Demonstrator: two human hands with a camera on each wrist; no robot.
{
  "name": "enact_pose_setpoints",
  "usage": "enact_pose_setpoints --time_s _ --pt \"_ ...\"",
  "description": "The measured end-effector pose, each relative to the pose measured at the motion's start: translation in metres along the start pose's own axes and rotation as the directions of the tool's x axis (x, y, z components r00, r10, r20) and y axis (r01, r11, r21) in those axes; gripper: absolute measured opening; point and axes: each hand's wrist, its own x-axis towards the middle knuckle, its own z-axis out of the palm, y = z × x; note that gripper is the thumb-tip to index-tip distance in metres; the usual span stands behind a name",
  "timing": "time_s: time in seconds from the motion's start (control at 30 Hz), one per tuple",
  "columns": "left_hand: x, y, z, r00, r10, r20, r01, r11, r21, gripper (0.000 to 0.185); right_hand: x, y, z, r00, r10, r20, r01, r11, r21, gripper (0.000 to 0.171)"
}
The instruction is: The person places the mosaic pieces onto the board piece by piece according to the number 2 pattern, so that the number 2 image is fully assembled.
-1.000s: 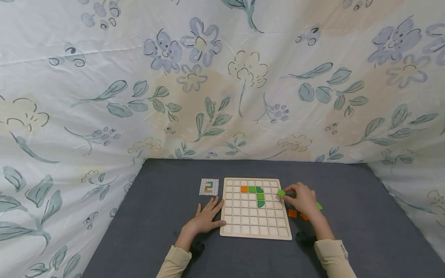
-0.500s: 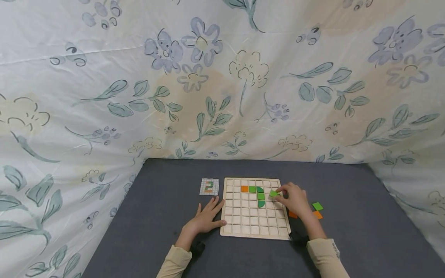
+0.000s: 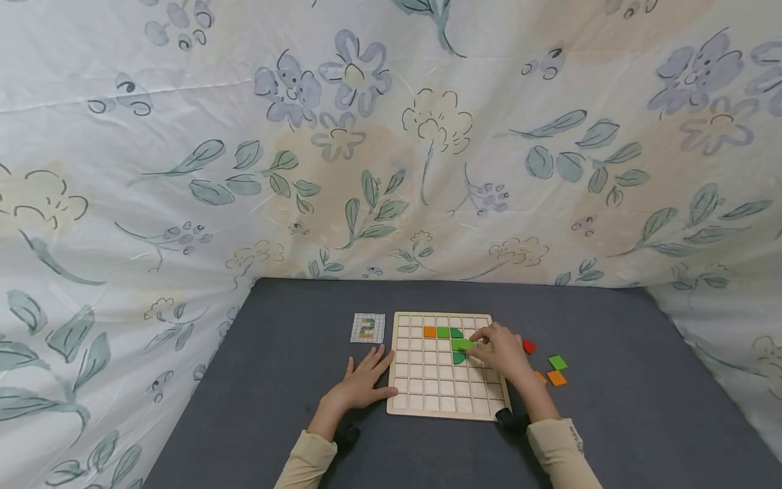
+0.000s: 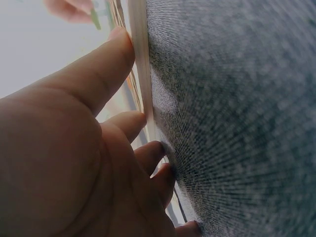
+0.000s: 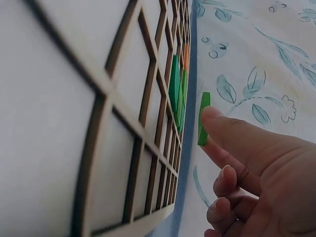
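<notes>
A light green square tile (image 3: 466, 344) is pinched between thumb and forefinger of my right hand (image 3: 504, 352). In the right wrist view that tile (image 5: 204, 118) is held on edge, above the board's surface. The wooden grid board (image 3: 421, 390) lies flat below. Its upper rows carry an orange tile (image 3: 430, 332), a light green tile (image 3: 443, 332), and a dark green rounded tile (image 3: 456, 333). Lower down, another dark green rounded tile (image 3: 459, 358) shows. My left hand (image 3: 360, 384) lies spread at the board's left edge; the left wrist view shows the thumb (image 4: 116, 54) touching the rim.
A small printed pattern card (image 3: 367, 329) lies left of the board. To the right are a red tile (image 3: 528, 346), a loose green tile (image 3: 557, 363) and an orange tile (image 3: 556, 378), partly around the right forearm. A floral cloth (image 3: 391, 170) hangs behind the dark table (image 3: 293, 319).
My right hand has carried the green tile leftward from the board's right edge to over its upper middle. A red tile has come into sight behind it. My left hand has stayed put.
</notes>
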Motion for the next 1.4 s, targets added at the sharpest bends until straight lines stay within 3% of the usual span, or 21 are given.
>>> enact_pose_setpoints --time_s 0.5,1.4 --pt "0.0 0.0 0.0 1.0 -0.011 0.002 0.011 1.0 -0.005 0.076 0.003 -0.011 0.012 0.998 -0.056 0.012 0.056 0.998 0.006 0.019" --pt "-0.002 0.002 -0.002 1.0 -0.007 0.002 0.007 1.0 -0.002 0.075 0.002 -0.026 0.023 0.991 -0.034 0.129 0.034 0.999 0.007 0.021"
